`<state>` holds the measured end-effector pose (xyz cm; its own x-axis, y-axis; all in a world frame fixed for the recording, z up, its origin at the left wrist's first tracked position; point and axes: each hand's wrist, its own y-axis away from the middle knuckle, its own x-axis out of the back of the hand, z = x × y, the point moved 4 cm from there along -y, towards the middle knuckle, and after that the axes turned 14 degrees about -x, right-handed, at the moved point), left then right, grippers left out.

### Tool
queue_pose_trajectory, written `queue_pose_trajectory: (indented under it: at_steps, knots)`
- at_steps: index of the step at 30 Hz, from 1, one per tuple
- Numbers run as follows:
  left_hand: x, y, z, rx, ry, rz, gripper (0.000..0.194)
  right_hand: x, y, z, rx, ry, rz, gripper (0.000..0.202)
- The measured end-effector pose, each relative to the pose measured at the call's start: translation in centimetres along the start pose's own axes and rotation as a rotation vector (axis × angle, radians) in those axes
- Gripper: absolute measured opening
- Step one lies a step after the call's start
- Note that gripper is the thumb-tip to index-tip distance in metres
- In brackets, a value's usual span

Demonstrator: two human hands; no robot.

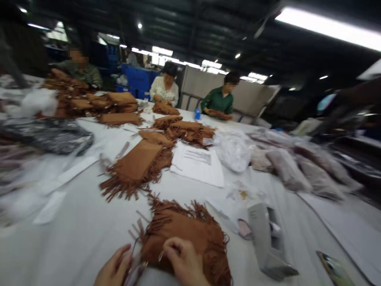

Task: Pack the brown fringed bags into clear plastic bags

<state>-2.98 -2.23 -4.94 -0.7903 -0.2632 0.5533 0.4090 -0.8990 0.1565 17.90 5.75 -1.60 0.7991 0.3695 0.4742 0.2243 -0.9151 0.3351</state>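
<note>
A brown suede bag with fringe (186, 230) lies on the white table (83, 230) right in front of me. My right hand (184, 262) pinches its near edge, fingers closed on the suede beside a small metal ring. My left hand (114, 270) rests at the bag's near left corner, fingers curled; what it holds is blurred. Another fringed brown bag (138, 167) lies flat further out on the table.
A grey tool (268, 238) stands to the right of the bag, a phone (335, 270) beyond it. A printed paper (198, 163), clear plastic bags (233, 149) and piles of brown bags (184, 129) fill the middle. Three people sit at the far side.
</note>
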Motion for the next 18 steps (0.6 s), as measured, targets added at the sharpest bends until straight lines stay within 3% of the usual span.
queue_pose_trajectory:
  at_steps: [2, 5, 8, 11, 13, 14, 18]
  knots:
    - [-0.4, 0.1, -0.8, -0.035, 0.237, -0.096, 0.041, -0.5, -0.7, 0.0, -0.029, -0.079, -0.041, 0.026]
    - [-0.1, 0.0, -0.9, -0.045, 0.324, -0.016, 0.047, -0.2, -1.6, 0.2, -0.072, -0.151, -0.063, 0.032]
    - [-0.2, 0.1, 0.8, -0.059, 0.369, 0.004, 0.05, 0.0, -1.1, -0.6, -0.053, -0.16, -0.101, 0.034]
    - [-1.5, 0.3, 3.5, -0.146, 0.494, -0.213, 0.057, -0.5, -0.2, -1.8, 0.046, -0.142, -0.175, 0.029]
    - [-2.4, 0.7, 4.7, -0.192, 0.5, -0.38, 0.037, -1.1, 0.3, -2.3, 0.138, -0.092, -0.218, 0.026]
    - [-2.7, 0.9, 5.0, -0.208, 0.475, -0.424, 0.026, -1.3, 0.5, -2.4, 0.18, -0.053, -0.23, 0.025]
    - [-2.7, 1.4, 4.6, -0.252, 0.374, -0.453, 0.038, -2.0, 0.7, -1.8, 0.271, 0.106, -0.284, 0.024]
